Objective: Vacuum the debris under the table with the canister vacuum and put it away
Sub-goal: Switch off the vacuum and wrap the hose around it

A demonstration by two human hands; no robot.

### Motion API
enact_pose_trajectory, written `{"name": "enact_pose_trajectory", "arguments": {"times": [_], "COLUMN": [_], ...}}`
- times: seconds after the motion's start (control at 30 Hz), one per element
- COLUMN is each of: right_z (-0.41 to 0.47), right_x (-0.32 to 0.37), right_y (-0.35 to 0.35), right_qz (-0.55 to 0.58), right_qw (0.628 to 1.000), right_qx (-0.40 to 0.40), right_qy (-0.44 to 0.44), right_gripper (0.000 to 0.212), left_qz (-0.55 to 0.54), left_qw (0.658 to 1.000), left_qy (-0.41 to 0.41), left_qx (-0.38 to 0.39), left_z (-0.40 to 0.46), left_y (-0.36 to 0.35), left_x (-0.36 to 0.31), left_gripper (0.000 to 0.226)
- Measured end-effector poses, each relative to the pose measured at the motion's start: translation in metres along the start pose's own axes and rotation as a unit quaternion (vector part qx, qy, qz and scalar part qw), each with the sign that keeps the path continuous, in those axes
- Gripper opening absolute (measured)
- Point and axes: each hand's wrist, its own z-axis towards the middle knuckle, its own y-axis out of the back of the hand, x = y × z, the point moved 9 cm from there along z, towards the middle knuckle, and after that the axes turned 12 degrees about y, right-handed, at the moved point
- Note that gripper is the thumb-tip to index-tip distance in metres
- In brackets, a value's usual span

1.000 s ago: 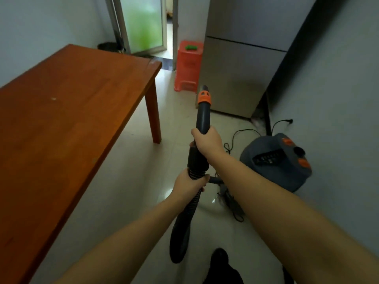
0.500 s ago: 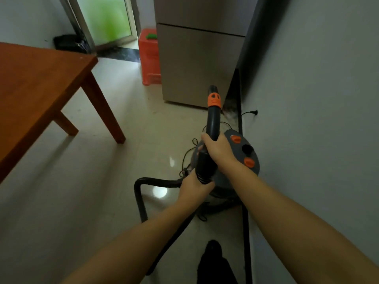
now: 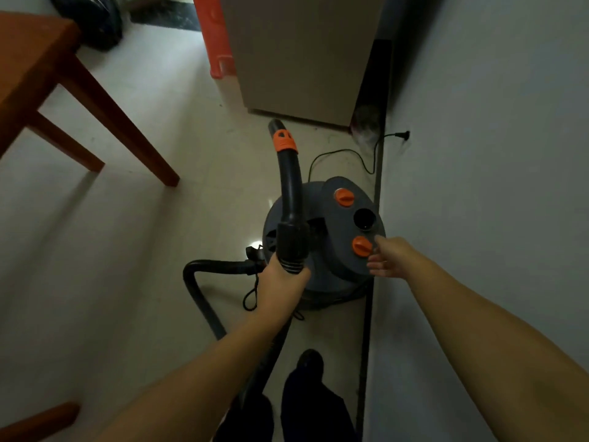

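Put-away step, prob.: left hand [image 3: 283, 283] grips hose [image 3: 289, 199], right hand [image 3: 387, 258] open at vac [image 3: 331, 260] knob [image 3: 361, 246]; next: turn knob.

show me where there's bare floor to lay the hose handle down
Bare tile lies between the table leg, the fridge and the canister. Crowded: the hose loop left of the canister, and the cord behind it.

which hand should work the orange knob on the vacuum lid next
Right. The right hand is free, its fingers open beside the near orange knob on the canister vacuum. The left hand grips the hose.
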Motion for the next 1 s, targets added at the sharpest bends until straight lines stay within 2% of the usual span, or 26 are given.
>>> {"name": "enact_pose_trajectory", "arguments": {"times": [0.17,0.3,0.53,0.63,0.77,0.8,0.87,0.93,1.0], "right_z": [0.04,0.056,0.069,0.063,0.045,0.036,0.012,-0.027,-0.062], "right_x": [-0.023,-0.035,-0.021,-0.014,0.005,0.006,-0.004,-0.029,-0.058], "right_y": [-0.02,-0.022,-0.021,-0.019,-0.014,-0.019,-0.041,-0.063,-0.075], "right_qz": [-0.027,-0.065,-0.15,-0.197,-0.304,-0.32,-0.321,-0.301,-0.281], "right_qw": [0.998,0.994,0.987,0.979,0.95,0.944,0.939,0.937,0.93], "right_qx": [-0.008,-0.008,0.016,0.038,0.009,0.018,0.085,0.176,0.234], "right_qy": [-0.052,-0.09,-0.047,-0.028,0.064,0.084,0.086,0.022,-0.041], "right_gripper": [0.05,0.048,0.042,0.045,0.039,0.033,0.027,0.032,0.042], "left_qz": [0.013,0.021,-0.007,-0.016,-0.033,-0.045,-0.086,-0.143,-0.215], "left_qw": [1.0,0.999,0.999,0.999,0.999,0.999,0.996,0.988,0.973], "left_qy": [0.024,0.03,0.041,0.038,0.029,0.028,0.034,0.055,0.074], "left_qx": [-0.012,-0.014,-0.019,-0.022,-0.016,-0.008,0.013,0.032,0.039], "left_z": [0.018,0.025,0.021,0.017,0.01,0.008,0.005,0.003,0.0], "left_y": [-0.028,-0.038,-0.037,-0.034,-0.026,-0.024,-0.018,-0.009,0.005], "left_x": [0.012,0.019,0.026,0.028,0.024,0.02,0.012,0.004,-0.004], "left_gripper": [0.02,0.02,0.021,0.021,0.021,0.023,0.029,0.029,0.024]}}
